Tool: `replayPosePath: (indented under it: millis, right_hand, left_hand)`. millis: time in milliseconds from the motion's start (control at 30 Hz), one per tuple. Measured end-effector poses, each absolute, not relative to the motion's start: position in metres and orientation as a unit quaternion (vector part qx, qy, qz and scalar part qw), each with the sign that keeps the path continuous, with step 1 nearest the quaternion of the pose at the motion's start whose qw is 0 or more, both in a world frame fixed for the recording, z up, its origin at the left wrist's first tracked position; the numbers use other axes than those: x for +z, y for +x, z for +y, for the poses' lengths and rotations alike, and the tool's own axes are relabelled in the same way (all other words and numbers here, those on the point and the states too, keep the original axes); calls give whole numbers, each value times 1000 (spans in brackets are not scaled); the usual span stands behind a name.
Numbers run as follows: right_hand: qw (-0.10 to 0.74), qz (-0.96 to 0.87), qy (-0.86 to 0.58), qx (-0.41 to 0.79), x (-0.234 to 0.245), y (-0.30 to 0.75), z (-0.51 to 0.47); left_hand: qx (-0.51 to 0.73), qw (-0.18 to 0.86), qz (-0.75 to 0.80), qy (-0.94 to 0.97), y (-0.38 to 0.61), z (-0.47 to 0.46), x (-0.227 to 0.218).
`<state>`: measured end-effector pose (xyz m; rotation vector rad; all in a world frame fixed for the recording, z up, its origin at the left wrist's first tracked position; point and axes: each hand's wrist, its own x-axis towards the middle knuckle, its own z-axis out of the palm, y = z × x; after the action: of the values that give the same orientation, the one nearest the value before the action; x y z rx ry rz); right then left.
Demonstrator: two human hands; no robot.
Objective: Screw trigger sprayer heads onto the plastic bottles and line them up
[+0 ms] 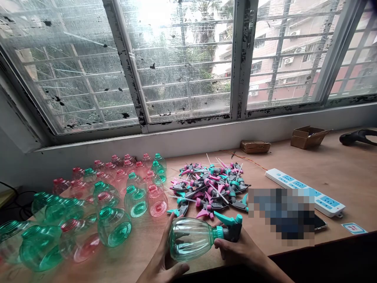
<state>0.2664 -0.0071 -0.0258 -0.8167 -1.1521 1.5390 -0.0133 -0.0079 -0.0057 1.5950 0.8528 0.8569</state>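
A clear green spray bottle (191, 239) lies sideways between my hands at the table's front edge, its base to the left. My left hand (163, 255) is wrapped round the base end, thumb below and fingers behind. On the bottle's neck sits a spray head (232, 228) with a teal trigger, teal collar and dark grey body. My right hand (240, 247) closes round this head and collar, its fingers partly hidden behind. Just beyond the bottle is a pile of loose spray heads (209, 186) in pink, teal and grey, with white dip tubes.
Several open-necked green bottles (114, 226) and pink bottles (157, 200) stand on the left of the wooden table (347, 173). To the right lie a white power strip (303, 190), a phone, partly blurred out, and a small card (353, 228). Cardboard boxes (308, 138) stand near the window.
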Motion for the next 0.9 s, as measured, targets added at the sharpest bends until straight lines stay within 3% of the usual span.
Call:
replayPosePath:
  millis: [467, 900]
  right_hand:
    - [507, -483, -332, 632, -31, 266, -5]
    - [483, -491, -369, 624, -24, 267, -10]
  left_hand:
    - [350, 509, 376, 691, -12, -7, -8]
    - [332, 554, 382, 662, -8, -11, 9]
